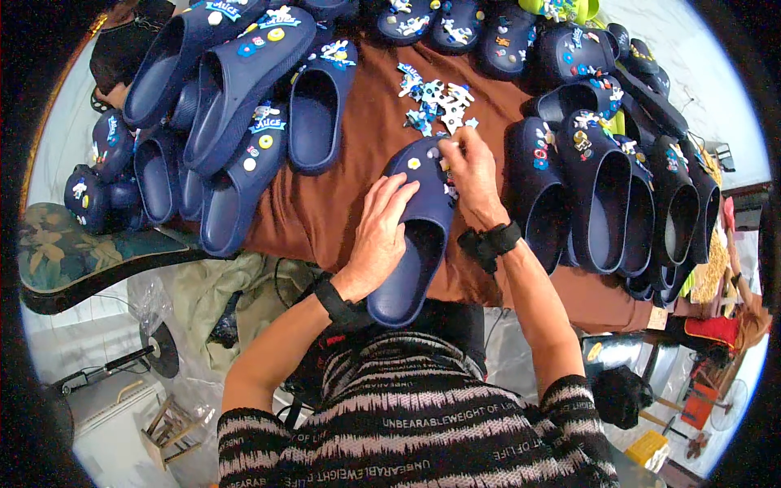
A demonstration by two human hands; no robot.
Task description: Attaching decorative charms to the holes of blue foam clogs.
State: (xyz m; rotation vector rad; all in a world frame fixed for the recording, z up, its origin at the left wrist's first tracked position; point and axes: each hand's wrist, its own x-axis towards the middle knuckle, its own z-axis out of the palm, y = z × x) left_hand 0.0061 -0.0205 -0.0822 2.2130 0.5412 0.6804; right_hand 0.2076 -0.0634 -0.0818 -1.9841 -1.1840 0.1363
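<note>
A navy blue clog point(407, 272) lies in front of me, its toe pointing away and its opening toward my body. My left hand point(381, 224) grips the clog's left side, fingers closed over the upper. My right hand point(472, 167) is pinched at the right of the toe, beside several small charms fixed there; what its fingertips hold is hidden. A yellow and white charm point(414, 163) sits on the upper's left part. Just beyond the toe is a pile of loose blue and white shoe charms point(442, 104) on the brown cloth point(370, 98).
Decorated navy clogs point(244, 89) are heaped on the left, and more clogs point(606, 207) crowd the right and far edge. A lime green clog point(561, 10) is at the far right. A flower-patterned board point(73, 248) juts out at left. Floor fans point(154, 350) stand below.
</note>
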